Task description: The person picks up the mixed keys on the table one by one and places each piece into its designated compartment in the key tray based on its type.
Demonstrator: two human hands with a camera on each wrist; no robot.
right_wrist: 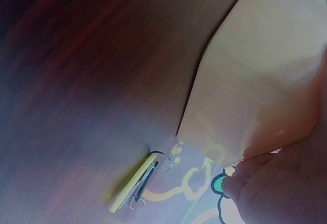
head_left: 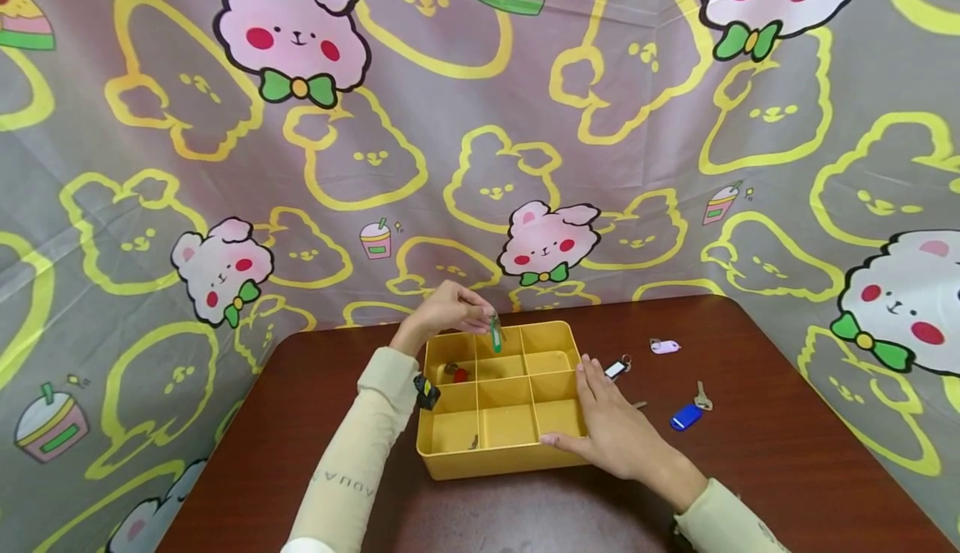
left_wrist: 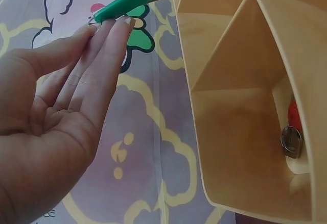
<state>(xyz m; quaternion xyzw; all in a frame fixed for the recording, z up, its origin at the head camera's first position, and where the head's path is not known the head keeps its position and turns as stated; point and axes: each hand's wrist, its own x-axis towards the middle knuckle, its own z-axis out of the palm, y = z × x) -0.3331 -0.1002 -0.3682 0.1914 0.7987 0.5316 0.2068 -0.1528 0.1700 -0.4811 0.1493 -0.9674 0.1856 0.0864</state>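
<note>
Pinching the ring end of the green tag [head_left: 496, 338], the thumb and fingertips of the left hand [head_left: 452, 310] have only a slim hold. Its key [head_left: 502, 333] hangs alongside; both look to be over the back middle slot of the box [head_left: 510, 456]. Right hand [head_left: 618, 421]: fingers fairly straight along the right rim, thumb apart at the front rim. I can't tell how hard it presses.

In the box I see a red tag [head_left: 460, 376], back left, and a small metal piece [head_left: 474, 442], front left. On the table [head_left: 300, 420], to the right: black tag [head_left: 618, 367] near the right hand, pink tag [head_left: 664, 346], blue tag [head_left: 686, 417].

Risks, my guess: a weak pinch could drop the tag early; a swing could clip a divider and send it into a neighbouring slot; a heavy right hand could tip or slide the box.
</note>
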